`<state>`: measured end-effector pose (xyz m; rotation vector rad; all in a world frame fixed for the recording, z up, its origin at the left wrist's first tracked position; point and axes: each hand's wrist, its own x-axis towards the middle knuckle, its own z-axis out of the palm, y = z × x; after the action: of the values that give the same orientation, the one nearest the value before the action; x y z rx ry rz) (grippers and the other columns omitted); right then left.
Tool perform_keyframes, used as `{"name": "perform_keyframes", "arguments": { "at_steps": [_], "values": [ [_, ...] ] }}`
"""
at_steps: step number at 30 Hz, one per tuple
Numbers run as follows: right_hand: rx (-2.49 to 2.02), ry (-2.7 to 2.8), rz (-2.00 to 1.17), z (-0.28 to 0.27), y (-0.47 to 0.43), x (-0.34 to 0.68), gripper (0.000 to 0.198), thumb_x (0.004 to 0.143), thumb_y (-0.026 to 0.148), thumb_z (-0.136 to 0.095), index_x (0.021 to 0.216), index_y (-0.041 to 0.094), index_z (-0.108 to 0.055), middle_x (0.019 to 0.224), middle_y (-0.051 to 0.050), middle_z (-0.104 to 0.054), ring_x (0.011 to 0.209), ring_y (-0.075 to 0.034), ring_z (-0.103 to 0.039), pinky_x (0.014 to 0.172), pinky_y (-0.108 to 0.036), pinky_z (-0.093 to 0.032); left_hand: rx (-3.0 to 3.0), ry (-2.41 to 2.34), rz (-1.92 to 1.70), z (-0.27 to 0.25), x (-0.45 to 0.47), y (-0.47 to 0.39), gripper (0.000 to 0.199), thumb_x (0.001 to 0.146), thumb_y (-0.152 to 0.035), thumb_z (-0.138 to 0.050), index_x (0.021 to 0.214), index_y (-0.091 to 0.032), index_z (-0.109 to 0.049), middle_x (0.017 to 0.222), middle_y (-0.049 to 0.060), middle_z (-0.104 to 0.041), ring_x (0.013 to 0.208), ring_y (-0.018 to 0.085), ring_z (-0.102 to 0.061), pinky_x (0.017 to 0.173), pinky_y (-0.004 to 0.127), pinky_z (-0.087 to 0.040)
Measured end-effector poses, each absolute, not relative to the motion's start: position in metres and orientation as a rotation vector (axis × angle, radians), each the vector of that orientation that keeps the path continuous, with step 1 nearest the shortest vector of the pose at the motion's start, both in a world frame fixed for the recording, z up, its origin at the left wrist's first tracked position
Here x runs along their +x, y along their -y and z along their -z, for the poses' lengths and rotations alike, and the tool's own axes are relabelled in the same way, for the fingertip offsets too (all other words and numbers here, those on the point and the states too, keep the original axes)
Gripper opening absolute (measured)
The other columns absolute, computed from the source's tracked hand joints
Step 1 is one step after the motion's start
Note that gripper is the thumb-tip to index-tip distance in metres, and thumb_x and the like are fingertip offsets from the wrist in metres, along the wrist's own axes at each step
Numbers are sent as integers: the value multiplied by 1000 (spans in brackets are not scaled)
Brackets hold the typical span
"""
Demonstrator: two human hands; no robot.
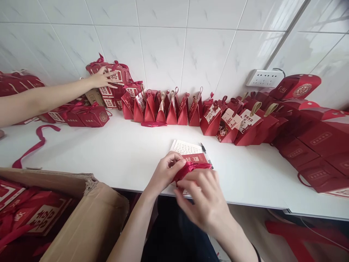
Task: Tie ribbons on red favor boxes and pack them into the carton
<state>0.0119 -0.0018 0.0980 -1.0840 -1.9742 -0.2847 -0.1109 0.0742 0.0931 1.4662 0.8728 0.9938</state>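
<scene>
In front of me, at the near edge of the white table [122, 156], is a small red gift box [196, 158] with a shiny crimson ribbon [192, 166] across its top. My left hand [167, 170] pinches the ribbon at its left side between thumb and fingers. Over the near side of the box is my right hand [204, 198], its fingers bent and apart, slightly blurred, with nothing visible between them. It covers much of the box. Just behind the box lie a printed sheet [185, 147] and a black pen [203, 148].
Red gift bags [172, 111] line the tiled wall. Larger red boxes [313, 145] are stacked at right, below a power strip [264, 78]. At left, another person's hand [105, 77] touches stacked boxes [109, 98]. A cardboard carton [89, 218] holds more boxes; a loose ribbon [39, 142] lies behind it.
</scene>
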Motion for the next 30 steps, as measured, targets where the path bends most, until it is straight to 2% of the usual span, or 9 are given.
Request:
{"name": "perform_keyframes", "arguments": {
  "at_steps": [5,8,12,14,19,21,25,30],
  "values": [
    [-1242,2100,431,-81,4,-13,20,91,8,-39,98,10,-57,102,-12,-58,98,-25,-51,81,-39,-35,1446,-870,-979,-94,-115,-78,26,81,-34,-52,63,-16,-48,84,1,-52,79,13,-48,71,23,-38],
    [-1349,2039,486,-72,0,-16,27,89,2,-33,100,9,-57,104,-13,-57,91,-24,-50,75,-37,-34,1475,-873,-966,-93,-116,-79,30,81,-37,-53,61,-16,-46,84,1,-52,76,12,-48,70,23,-38],
    [-1232,1996,380,-72,-2,-10,23,90,3,-36,90,12,-57,88,-8,-58,78,-20,-48,69,-33,-34,1537,-911,-962,-93,-114,-78,30,79,-38,-57,61,-16,-48,82,0,-53,75,12,-50,70,23,-40],
    [-1220,1995,369,-73,-1,-8,20,90,4,-39,92,12,-57,86,-7,-58,75,-19,-47,68,-33,-35,1549,-939,-963,-94,-113,-79,29,78,-38,-57,61,-16,-48,83,1,-54,75,13,-51,69,24,-41],
    [-1341,2052,575,-69,-1,-9,28,88,3,-35,100,11,-58,104,-15,-58,88,-26,-50,70,-38,-37,1555,-931,-958,-94,-113,-80,29,79,-35,-55,58,-16,-47,85,2,-54,77,13,-52,72,24,-41],
    [-1365,2051,585,-67,-1,-11,31,87,1,-32,100,10,-59,105,-15,-59,93,-27,-50,73,-39,-36,1534,-923,-954,-94,-114,-80,30,80,-35,-55,58,-16,-45,85,1,-54,75,12,-51,70,23,-41],
    [-1254,1959,437,-65,-2,-8,22,89,2,-40,93,12,-59,96,-10,-61,88,-24,-52,76,-39,-37,1494,-933,-918,-95,-115,-80,30,81,-38,-53,61,-17,-46,81,0,-52,67,11,-49,60,23,-39],
    [-898,1940,246,-60,0,12,16,89,3,-46,98,14,-54,90,-7,-64,91,-19,-57,84,-38,-43,1628,-1016,-977,-93,-110,-79,29,78,-37,-57,62,-17,-43,80,0,-53,77,14,-52,71,25,-40]
  ]
}}
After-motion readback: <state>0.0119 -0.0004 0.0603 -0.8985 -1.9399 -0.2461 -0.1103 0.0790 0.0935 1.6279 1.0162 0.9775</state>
